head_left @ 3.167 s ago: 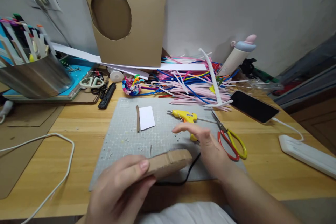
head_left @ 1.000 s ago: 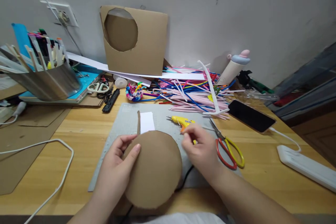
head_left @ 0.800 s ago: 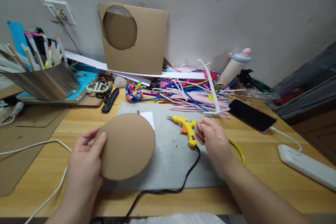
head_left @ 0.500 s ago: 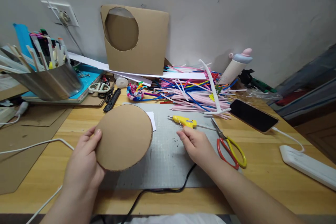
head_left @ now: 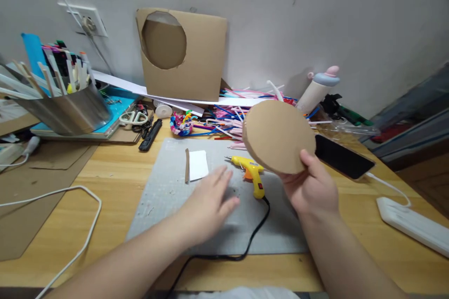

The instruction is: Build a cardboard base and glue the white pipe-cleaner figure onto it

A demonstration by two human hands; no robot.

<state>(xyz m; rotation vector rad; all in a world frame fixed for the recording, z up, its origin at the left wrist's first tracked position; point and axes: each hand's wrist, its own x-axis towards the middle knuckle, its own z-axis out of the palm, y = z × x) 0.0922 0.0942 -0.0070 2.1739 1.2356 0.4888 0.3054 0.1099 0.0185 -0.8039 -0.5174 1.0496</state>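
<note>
Brown cardboard disc (head_left: 278, 138), right of centre in the frame, is pinched at its lower edge between the thumb and fingers of the right hand (head_left: 312, 191). Near mid-frame, fingers loosely spread, the left hand (head_left: 209, 201) is over the grey mat (head_left: 164, 173), left of the yellow glue gun (head_left: 256, 178).

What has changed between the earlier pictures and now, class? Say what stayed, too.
The cardboard disc has moved to the right: the left hand let go of it, and the right hand holds it now. The left hand is open above the cutting mat. The glue gun and white card stayed put.
</note>
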